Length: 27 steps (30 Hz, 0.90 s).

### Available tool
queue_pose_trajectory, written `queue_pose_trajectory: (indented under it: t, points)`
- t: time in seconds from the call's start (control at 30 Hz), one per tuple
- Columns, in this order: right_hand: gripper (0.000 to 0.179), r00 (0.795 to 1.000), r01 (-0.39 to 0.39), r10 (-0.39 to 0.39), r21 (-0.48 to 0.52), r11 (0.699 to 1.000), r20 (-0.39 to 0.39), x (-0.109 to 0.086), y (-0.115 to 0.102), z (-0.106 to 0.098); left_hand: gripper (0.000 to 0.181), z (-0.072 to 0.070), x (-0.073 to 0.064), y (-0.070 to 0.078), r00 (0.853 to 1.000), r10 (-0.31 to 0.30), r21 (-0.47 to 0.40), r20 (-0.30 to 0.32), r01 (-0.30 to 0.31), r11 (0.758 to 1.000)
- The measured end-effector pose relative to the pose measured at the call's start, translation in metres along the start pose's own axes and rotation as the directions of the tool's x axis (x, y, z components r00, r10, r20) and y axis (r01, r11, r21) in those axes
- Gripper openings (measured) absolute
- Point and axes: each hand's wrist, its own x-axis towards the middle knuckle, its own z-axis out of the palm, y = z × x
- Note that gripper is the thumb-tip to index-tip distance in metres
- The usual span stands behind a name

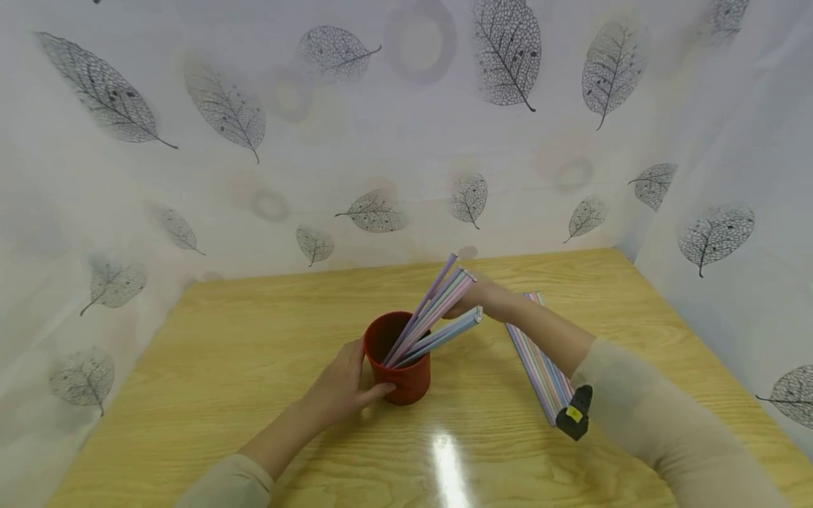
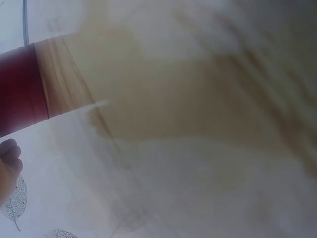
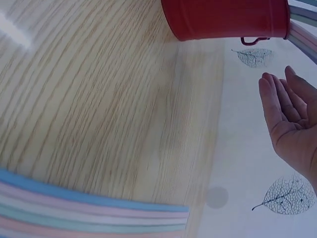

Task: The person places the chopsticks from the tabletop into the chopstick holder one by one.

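Observation:
A red cup (image 1: pixel 411 385) stands mid-table, and my left hand (image 1: pixel 333 388) grips it from the left, thumb across its front. Long thin pastel sticks (image 1: pixel 428 310) lean out of it toward the right, in purple, pink, grey and light blue. Behind their upper ends is my right hand (image 1: pixel 476 293), partly hidden by them in the head view. In the right wrist view its fingers (image 3: pixel 271 101) are loosely extended and hold nothing, apart from the cup (image 3: pixel 225 17), which shows a small loop near its rim.
A flat row of pastel sticks (image 1: pixel 536 360) lies on the wooden table (image 1: pixel 267 317) to the right, partly beneath the right forearm. A pale curtain (image 1: pixel 406 134) printed with grey leaves encloses the back and sides. A black strap with a yellow tag (image 1: pixel 574 413) sits on the right sleeve.

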Motion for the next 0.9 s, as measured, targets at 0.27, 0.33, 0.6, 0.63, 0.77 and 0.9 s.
queue_pose_trajectory:
  t: [0.27,0.33,0.6,0.63,0.77,0.9]
  points:
    - [0.026,0.967,-0.229,0.210,-0.135,0.964,-0.143,-0.011,0.011,-0.022,0.082,-0.003,0.001,0.000,1.000,-0.015,0.011,-0.001,0.015,1.000]
    - [0.028,0.955,-0.262,0.237,-0.134,0.956,-0.176,-0.014,0.013,-0.026,0.081,-0.004,0.002,0.001,1.000,-0.030,0.008,0.007,0.030,1.000]
    - [0.032,0.938,-0.306,0.282,-0.095,0.947,-0.203,-0.033,0.022,-0.042,0.081,-0.004,0.003,0.003,0.998,-0.062,-0.014,0.021,0.062,0.998]
    - [0.033,0.938,-0.304,0.281,-0.095,0.948,-0.202,-0.036,0.023,-0.044,0.081,-0.004,0.003,0.003,0.998,-0.064,-0.014,0.021,0.064,0.998]
    - [0.036,0.935,-0.317,0.290,-0.110,0.942,-0.206,-0.046,0.024,-0.051,0.080,-0.004,0.003,0.003,0.998,-0.067,-0.012,0.006,0.067,0.998]
    - [0.034,0.926,-0.341,0.301,-0.162,0.926,-0.226,-0.055,0.027,-0.057,0.078,-0.004,0.003,0.003,0.998,-0.065,-0.004,-0.006,0.065,0.998]
